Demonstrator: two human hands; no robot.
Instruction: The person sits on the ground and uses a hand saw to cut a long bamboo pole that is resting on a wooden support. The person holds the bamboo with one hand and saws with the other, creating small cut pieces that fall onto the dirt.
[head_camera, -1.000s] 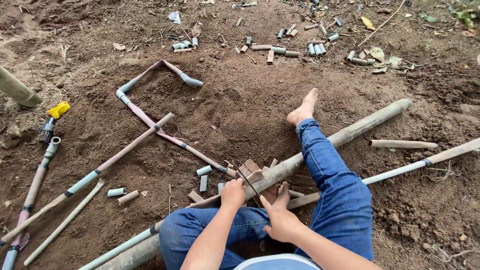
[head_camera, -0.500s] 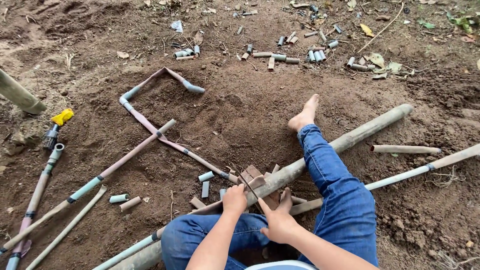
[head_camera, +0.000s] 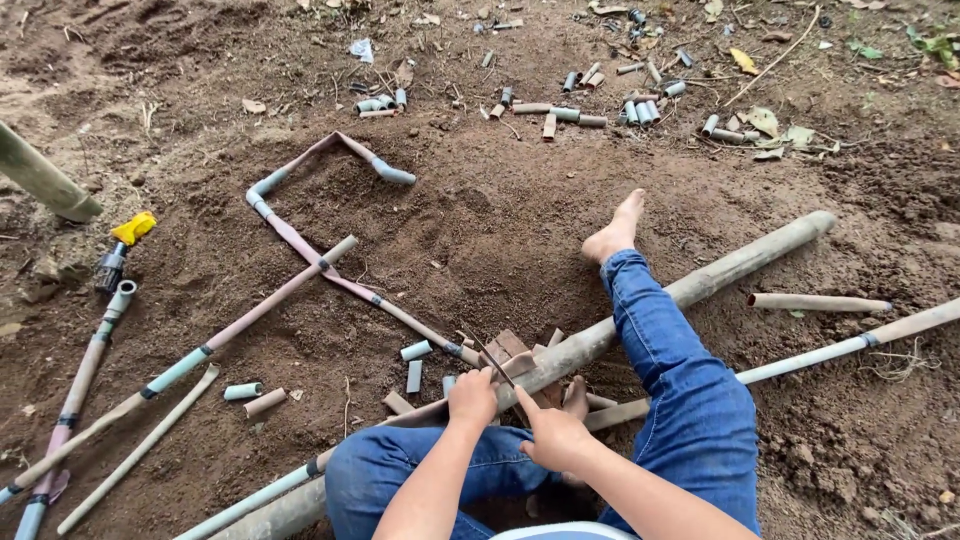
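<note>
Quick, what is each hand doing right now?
Left hand: closed on a thin dark blade over the long pipe.
Right hand: resting near the pipe; grip cannot be told.

Person seated on dirt in blue jeans (head_camera: 690, 400), left hand (head_camera: 472, 397) gripping a thin blade (head_camera: 492, 360) over a long pole (head_camera: 640, 320), right hand (head_camera: 555, 438) just beside it, pipe offcuts (head_camera: 418, 351) nearby, bent pipe frame (head_camera: 300, 240) to the left
</note>
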